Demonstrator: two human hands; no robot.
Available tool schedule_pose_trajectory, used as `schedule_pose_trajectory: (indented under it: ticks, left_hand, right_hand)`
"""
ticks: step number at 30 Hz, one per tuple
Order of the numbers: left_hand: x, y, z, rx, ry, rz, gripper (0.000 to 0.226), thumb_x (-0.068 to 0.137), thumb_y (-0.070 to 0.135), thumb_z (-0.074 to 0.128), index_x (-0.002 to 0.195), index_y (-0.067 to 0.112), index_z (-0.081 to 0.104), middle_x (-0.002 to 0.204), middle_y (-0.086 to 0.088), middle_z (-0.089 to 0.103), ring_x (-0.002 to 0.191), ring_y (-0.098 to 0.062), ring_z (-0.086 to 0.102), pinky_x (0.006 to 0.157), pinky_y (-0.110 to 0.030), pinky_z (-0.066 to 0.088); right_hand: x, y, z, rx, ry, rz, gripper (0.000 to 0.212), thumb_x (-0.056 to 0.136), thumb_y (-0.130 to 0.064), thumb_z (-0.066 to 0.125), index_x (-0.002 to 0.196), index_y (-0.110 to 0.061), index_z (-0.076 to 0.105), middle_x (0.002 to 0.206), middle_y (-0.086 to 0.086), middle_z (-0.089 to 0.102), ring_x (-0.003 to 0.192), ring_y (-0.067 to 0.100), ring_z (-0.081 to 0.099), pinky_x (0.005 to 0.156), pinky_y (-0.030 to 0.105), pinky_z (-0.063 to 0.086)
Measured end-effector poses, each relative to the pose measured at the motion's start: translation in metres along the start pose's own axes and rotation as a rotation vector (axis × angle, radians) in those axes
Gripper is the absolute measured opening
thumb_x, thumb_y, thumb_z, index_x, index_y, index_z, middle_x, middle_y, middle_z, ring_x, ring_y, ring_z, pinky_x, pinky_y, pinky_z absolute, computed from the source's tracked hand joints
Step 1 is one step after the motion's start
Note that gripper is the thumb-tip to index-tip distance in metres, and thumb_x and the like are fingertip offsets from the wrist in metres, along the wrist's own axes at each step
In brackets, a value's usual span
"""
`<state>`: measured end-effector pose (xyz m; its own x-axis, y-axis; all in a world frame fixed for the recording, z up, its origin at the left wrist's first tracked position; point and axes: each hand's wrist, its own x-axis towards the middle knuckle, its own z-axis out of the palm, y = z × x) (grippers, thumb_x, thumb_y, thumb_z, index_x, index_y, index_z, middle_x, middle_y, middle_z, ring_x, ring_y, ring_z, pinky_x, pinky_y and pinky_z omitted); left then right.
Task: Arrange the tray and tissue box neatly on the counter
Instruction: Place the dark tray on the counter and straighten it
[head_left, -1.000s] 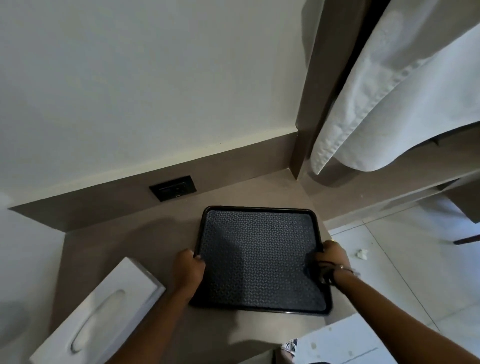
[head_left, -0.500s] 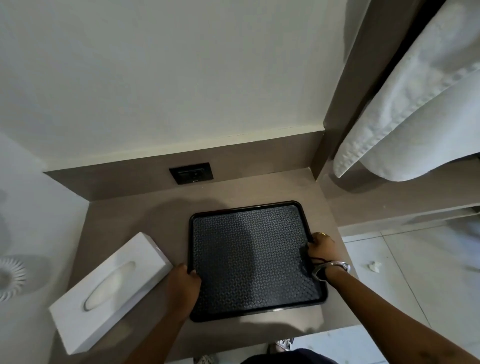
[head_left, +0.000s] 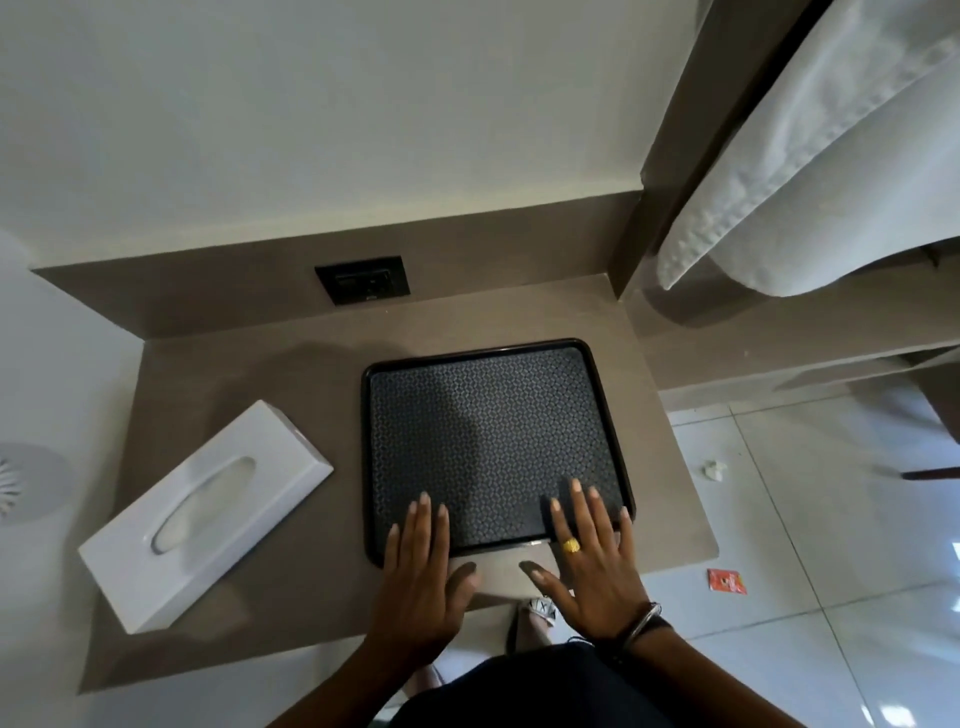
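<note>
A black square tray (head_left: 493, 431) with a patterned floor lies flat on the brown counter (head_left: 249, 364), near its right end. My left hand (head_left: 423, 577) and my right hand (head_left: 592, 566) are both flat and open, fingers spread, over the tray's near edge with fingertips on its floor. Neither hand grips anything. A white tissue box (head_left: 202, 514) lies at an angle on the counter to the left of the tray, apart from it and from both hands.
A black wall socket (head_left: 362, 279) sits in the backsplash behind the tray. White towels (head_left: 810, 156) hang at the upper right. The tiled floor to the right holds a crumpled scrap (head_left: 712, 469) and a red packet (head_left: 726, 580). The counter's front edge runs under my wrists.
Both hands let go of the tray's left and right sides and moved to its near edge, now lying flat and open. The tray looks straighter on the counter.
</note>
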<state>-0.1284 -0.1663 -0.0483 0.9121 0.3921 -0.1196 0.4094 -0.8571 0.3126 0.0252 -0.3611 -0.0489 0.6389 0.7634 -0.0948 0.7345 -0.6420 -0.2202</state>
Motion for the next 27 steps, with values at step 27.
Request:
schedule_pose_trajectory:
  ticks: [27]
  left_hand:
    - [0.095,-0.053,-0.006,0.044,-0.072,-0.146,0.088,0.089,0.073,0.020,0.156,0.016,0.016,0.166,-0.015,0.007,0.154,-0.030,0.004,0.123,-0.045,-0.001]
  right_hand:
    - [0.127,0.000,-0.004,0.014,-0.166,0.011,0.089,0.085,-0.076,0.026,0.153,-0.020,0.029,0.163,0.015,0.019,0.149,0.037,0.017,0.115,0.065,0.010]
